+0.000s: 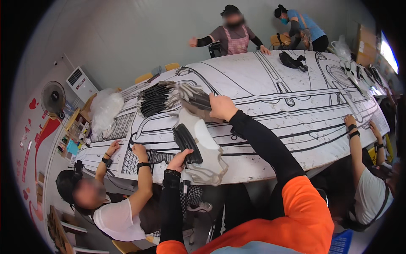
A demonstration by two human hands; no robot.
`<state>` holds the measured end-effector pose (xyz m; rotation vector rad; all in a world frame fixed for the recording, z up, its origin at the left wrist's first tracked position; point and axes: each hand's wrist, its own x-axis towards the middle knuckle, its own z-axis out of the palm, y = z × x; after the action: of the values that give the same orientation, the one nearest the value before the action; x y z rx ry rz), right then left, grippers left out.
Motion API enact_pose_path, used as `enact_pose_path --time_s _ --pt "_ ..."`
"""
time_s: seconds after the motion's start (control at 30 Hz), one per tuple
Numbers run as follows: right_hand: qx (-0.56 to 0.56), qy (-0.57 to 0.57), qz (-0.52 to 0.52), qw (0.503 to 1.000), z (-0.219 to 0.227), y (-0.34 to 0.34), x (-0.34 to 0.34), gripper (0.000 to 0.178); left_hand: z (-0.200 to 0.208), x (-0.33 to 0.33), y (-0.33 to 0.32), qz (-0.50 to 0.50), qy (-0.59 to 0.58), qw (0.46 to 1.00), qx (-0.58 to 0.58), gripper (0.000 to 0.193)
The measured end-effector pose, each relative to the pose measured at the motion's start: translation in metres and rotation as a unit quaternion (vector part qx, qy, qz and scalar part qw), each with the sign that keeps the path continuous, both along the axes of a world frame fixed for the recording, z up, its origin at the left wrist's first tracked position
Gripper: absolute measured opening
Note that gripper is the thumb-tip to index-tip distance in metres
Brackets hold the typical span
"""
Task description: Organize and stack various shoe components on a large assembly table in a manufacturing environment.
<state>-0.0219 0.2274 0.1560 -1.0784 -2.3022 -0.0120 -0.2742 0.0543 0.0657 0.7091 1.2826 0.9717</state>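
Observation:
My left hand [179,160] is closed on the near side of a bundle of flat pale-grey pieces with black bands [209,153]. Its thumb lies over the black part, and the scalloped grey ends hang past the table's near edge. Farther off, my right hand [223,107] grips a second bundle of grey-brown layered pieces [195,100], which is smeared by motion. The two bundles overlap in view; whether they touch, I cannot tell. Left of the right-hand bundle, a stack of black pieces with pale ends [155,98] lies on the table. What kind of pieces these are is unclear.
A long table has a white cover with black line drawings [262,122]. A clear plastic bag [106,111] lies left, a black item [292,61] at the far side. Co-workers sit close by: one left [122,207], one right [372,190], one across [235,36]; another bends behind.

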Motion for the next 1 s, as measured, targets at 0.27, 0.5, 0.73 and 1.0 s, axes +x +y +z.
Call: enact_pose_path --time_s 0.27,0.5,0.73,1.0 --pt "-0.022 -0.010 -0.201 0.979 0.031 -0.124 0.083 0.041 0.021 0.124 -0.022 -0.120 0.017 0.992 -0.017 0.036" --pt "-0.287 -0.100 -0.003 0.953 0.015 -0.154 0.104 0.107 -0.011 0.146 -0.037 -0.097 -0.035 0.993 0.061 0.055" --pt "-0.507 0.299 -0.086 0.804 -0.094 -0.130 0.146 0.098 0.064 0.187 -0.058 -0.018 -0.164 0.985 0.053 0.072" --pt "-0.586 0.317 -0.027 0.745 -0.092 -0.182 0.151 0.084 0.042 0.160 -0.046 -0.055 -0.073 0.995 0.049 0.053"
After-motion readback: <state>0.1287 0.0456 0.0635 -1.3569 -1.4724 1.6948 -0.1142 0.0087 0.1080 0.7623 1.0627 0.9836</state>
